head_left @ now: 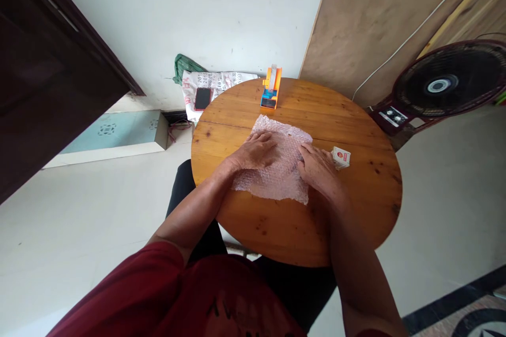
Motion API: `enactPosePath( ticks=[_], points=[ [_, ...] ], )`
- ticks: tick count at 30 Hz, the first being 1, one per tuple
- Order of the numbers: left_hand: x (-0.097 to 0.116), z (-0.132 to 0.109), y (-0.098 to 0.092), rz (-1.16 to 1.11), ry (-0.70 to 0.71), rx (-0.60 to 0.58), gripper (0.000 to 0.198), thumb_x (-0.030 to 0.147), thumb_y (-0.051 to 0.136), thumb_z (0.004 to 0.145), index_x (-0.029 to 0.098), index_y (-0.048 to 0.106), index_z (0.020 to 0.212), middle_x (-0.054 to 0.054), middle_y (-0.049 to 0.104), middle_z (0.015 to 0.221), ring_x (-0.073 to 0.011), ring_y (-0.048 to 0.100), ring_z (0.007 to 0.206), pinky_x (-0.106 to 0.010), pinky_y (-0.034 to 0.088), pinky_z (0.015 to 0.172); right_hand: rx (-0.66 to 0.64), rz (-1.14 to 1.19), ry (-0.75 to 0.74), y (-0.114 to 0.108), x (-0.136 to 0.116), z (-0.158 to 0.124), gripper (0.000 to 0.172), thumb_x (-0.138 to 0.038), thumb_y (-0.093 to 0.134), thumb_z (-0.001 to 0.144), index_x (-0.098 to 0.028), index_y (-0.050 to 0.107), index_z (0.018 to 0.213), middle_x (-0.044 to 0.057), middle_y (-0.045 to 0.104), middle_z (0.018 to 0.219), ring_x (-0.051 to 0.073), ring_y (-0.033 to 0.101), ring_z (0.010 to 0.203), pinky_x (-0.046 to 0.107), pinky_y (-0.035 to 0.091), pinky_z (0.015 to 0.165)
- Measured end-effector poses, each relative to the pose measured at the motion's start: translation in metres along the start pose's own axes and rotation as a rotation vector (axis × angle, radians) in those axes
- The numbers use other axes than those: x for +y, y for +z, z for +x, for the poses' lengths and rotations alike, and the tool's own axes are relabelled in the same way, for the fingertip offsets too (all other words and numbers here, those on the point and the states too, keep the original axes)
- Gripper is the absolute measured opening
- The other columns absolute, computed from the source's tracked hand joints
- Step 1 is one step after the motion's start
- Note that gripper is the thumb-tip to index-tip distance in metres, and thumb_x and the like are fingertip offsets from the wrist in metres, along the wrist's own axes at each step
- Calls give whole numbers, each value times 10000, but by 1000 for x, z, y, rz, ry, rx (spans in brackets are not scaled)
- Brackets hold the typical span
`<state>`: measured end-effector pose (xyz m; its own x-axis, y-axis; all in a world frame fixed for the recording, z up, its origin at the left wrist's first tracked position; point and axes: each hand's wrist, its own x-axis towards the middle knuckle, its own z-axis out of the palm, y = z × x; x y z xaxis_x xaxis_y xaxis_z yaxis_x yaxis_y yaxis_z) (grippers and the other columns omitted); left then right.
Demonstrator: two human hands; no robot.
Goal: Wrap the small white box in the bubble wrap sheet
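A sheet of pinkish, see-through bubble wrap (276, 181) lies spread on the round wooden table (272, 231). My left hand (256, 151) rests flat on its left half, fingers stretched out. On its right edge lies my right hand (316, 163), palm down with the fingers extended. Just beyond my right fingers stands a small white box (341, 157) with a red mark. Toward the far side of the table is an orange and blue tape dispenser (271, 87) with a roll of tape in it.
Behind the table's far left edge, a dark phone (203, 98) lies on a printed white sack (221, 81), with a green bag (186, 67) beside it. A large dark fan (443, 84) stands at the right. A long pale box (114, 131) is on the floor at left.
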<state>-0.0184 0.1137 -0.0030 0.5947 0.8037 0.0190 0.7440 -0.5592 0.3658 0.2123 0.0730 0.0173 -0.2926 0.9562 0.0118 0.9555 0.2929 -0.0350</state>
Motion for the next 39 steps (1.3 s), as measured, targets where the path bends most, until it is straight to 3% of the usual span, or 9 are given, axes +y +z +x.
enactPosePath(
  ticks=[8, 11, 14, 17, 21, 24, 29, 34, 39],
  points=[
    [-3, 0, -4, -14, 9, -9, 603, 281, 709, 769, 200, 587, 1355, -126, 427, 1576, -366, 306, 1516, -535, 284, 1253, 0, -16, 8, 0, 0, 0, 468, -144, 413, 888, -123, 597, 1318, 163, 566, 1486, 313, 559, 1292, 433, 382, 1034],
    [-3, 1, -6, -17, 62, 53, 446, 212, 669, 768, 176, 661, 1213, -136, 555, 1444, -336, 426, 1436, -498, 354, 1221, -14, -18, 5, -1, 0, 0, 492, -123, 400, 885, -117, 581, 1342, 162, 560, 1490, 314, 551, 1302, 432, 389, 1031],
    [-5, 4, -8, -25, 101, 113, 213, 161, 527, 859, 148, 703, 978, -145, 677, 1186, -267, 587, 1239, -427, 445, 1144, -41, -18, 1, -2, 1, 0, 522, -90, 389, 869, -114, 570, 1358, 156, 552, 1498, 315, 559, 1289, 431, 405, 1014],
    [-9, 8, -6, -30, 92, 165, 261, 143, 434, 890, 158, 690, 842, -135, 704, 1038, -254, 634, 1113, -425, 497, 1065, -49, -29, 6, -3, 1, 1, 517, -64, 387, 859, -128, 591, 1330, 149, 568, 1482, 309, 576, 1266, 425, 424, 996],
    [-15, 12, 1, -17, 29, 198, 261, 144, 445, 879, 174, 679, 769, -112, 711, 999, -245, 643, 1062, -421, 514, 1033, -50, -34, 16, -2, 1, 2, 514, -50, 380, 867, -130, 605, 1322, 147, 567, 1486, 304, 578, 1277, 420, 442, 1006],
    [-14, 11, 3, -26, -12, 226, 234, 160, 481, 887, 173, 702, 810, -99, 718, 1009, -243, 639, 1051, -437, 508, 1044, -49, -15, 2, -1, 2, 2, 530, -50, 379, 868, -109, 593, 1350, 157, 548, 1504, 314, 569, 1294, 430, 448, 1029],
    [0, 7, 0, -74, 51, 267, 313, 134, 566, 855, 172, 711, 1130, -77, 678, 1273, -240, 585, 1223, -388, 473, 1114, -42, -12, 19, 0, 2, 3, 537, -57, 369, 884, -84, 580, 1377, 170, 531, 1522, 324, 543, 1333, 452, 443, 1067],
    [10, 5, 3, -82, 180, 172, 225, 293, 624, 911, 201, 750, 1072, -88, 693, 1215, -250, 621, 1175, -425, 477, 1080, -24, -18, 15, 2, 3, 2, 536, -62, 366, 890, -103, 583, 1378, 166, 537, 1516, 317, 554, 1315, 442, 452, 1055],
    [10, 5, 5, -61, 161, 119, 301, 363, 672, 899, 194, 737, 1140, -101, 669, 1273, -280, 597, 1228, -443, 434, 1101, -6, -16, 29, 5, 4, 4, 522, -68, 348, 897, -87, 577, 1366, 197, 558, 1474, 330, 571, 1278, 455, 454, 1037]
  ],
)
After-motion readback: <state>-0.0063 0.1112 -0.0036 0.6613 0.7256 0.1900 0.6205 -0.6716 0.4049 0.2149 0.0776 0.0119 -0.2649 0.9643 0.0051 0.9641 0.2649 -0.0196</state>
